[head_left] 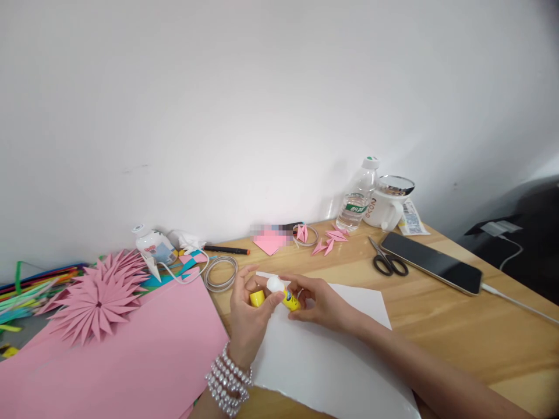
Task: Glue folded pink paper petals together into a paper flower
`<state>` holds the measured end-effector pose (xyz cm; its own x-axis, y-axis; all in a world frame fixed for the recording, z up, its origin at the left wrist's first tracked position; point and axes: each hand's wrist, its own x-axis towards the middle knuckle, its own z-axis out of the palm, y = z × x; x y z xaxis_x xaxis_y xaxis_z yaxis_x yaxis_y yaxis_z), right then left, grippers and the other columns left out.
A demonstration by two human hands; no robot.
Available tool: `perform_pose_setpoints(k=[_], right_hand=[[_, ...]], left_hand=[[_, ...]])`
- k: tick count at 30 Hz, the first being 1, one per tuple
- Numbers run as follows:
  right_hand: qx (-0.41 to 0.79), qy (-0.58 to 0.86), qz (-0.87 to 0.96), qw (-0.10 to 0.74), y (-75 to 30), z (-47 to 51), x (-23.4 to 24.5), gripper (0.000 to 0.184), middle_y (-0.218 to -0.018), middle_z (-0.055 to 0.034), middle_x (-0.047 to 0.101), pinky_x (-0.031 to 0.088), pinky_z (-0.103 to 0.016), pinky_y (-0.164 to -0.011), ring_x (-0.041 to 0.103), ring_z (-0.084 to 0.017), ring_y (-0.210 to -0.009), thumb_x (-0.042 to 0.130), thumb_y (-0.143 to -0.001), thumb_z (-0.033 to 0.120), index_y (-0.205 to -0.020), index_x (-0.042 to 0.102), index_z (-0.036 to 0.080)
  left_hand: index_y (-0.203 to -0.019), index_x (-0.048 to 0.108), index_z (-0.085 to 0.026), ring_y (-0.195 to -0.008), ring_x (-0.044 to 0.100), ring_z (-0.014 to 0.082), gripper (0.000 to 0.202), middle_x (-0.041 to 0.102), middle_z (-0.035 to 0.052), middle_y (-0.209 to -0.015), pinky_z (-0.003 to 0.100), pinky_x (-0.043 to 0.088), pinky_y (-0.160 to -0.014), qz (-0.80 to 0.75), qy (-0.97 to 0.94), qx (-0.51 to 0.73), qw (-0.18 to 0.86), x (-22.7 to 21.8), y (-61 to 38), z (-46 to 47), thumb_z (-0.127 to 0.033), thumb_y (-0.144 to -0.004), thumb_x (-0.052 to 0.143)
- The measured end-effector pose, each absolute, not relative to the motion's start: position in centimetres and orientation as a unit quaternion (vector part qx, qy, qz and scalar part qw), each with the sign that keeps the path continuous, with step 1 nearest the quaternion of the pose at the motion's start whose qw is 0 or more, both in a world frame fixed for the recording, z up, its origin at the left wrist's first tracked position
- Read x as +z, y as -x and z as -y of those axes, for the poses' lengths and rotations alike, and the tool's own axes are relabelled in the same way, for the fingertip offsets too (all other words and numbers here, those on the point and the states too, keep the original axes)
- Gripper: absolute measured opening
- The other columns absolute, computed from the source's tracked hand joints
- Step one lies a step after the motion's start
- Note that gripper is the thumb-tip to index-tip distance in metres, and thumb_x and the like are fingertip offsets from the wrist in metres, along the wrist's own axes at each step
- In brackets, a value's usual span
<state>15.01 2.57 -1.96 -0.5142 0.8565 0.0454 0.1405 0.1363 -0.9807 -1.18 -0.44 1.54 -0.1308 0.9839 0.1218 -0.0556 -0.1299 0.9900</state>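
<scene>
My right hand (312,299) grips a yellow glue stick (291,298), tilted, with its white end (274,284) pointing up and to the left. In my left hand (248,311), which wears a pearl bracelet, is the yellow cap (257,298), off the stick. My left thumb reaches the glue stick's white end. Behind the fingers a small white edge shows; I cannot tell what it belongs to. Below both hands lies a sheet of white paper (332,361) on the wooden table (458,326).
Pink paper (144,361) and folded pink paper flowers (98,302) lie left. Farther back are a white bottle (155,244), a coiled cable (220,273), a black pen (227,249) and pink paper pieces (329,240). Rightward stand a water bottle (356,201), mug (384,206), scissors (388,262) and phone (432,263).
</scene>
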Motion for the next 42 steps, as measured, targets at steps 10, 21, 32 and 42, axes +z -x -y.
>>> perform_pose_setpoints(k=[10,21,32,42], right_hand=[[0.447,0.442,0.704,0.330,-14.8,-2.4,-2.4,0.048,-0.071,0.0044,0.053,0.041,-0.023,-0.054,0.045,-0.009,-0.055,0.076,-0.057,0.029,-0.099,0.055,0.021],[0.542,0.367,0.696,0.296,-14.7,-2.0,-1.4,0.019,-0.084,-0.0012,0.060,0.043,-0.026,-0.066,0.053,-0.014,-0.073,0.062,-0.073,0.031,-0.088,0.060,0.018],[0.495,0.357,0.742,0.279,-14.7,-1.7,-1.3,0.019,-0.085,-0.0018,0.063,0.044,-0.024,-0.063,0.053,-0.013,-0.068,0.061,-0.074,0.029,-0.091,0.063,0.019],[0.461,0.375,0.739,0.318,-14.7,-2.1,-1.8,0.020,-0.085,-0.0031,0.064,0.047,-0.024,-0.061,0.054,-0.013,-0.066,0.059,-0.075,0.028,-0.093,0.064,0.019]], left_hand=[[-0.107,0.040,-0.021,-0.042,0.045,0.0050,0.055,0.056,-0.0070,-0.065,0.017,0.036,-0.038,-0.488,-0.461,0.571,0.473,1.7,0.8,0.5,-0.023,-0.062,0.072],[-0.090,0.059,-0.014,-0.053,0.048,0.0060,0.033,0.054,-0.0023,-0.064,0.018,0.042,-0.052,-0.463,-0.171,0.671,0.554,1.3,3.8,-1.5,-0.038,-0.069,0.068],[-0.102,0.062,-0.015,-0.061,0.050,0.0091,0.036,0.057,0.0015,-0.073,0.021,0.043,-0.060,-0.433,-0.218,0.651,0.584,1.1,2.9,-1.2,-0.035,-0.073,0.065],[-0.109,0.061,-0.017,-0.076,0.055,0.0140,0.040,0.064,0.0036,-0.081,0.027,0.043,-0.075,-0.459,-0.315,0.630,0.541,1.0,2.8,-1.2,-0.035,-0.074,0.063]])
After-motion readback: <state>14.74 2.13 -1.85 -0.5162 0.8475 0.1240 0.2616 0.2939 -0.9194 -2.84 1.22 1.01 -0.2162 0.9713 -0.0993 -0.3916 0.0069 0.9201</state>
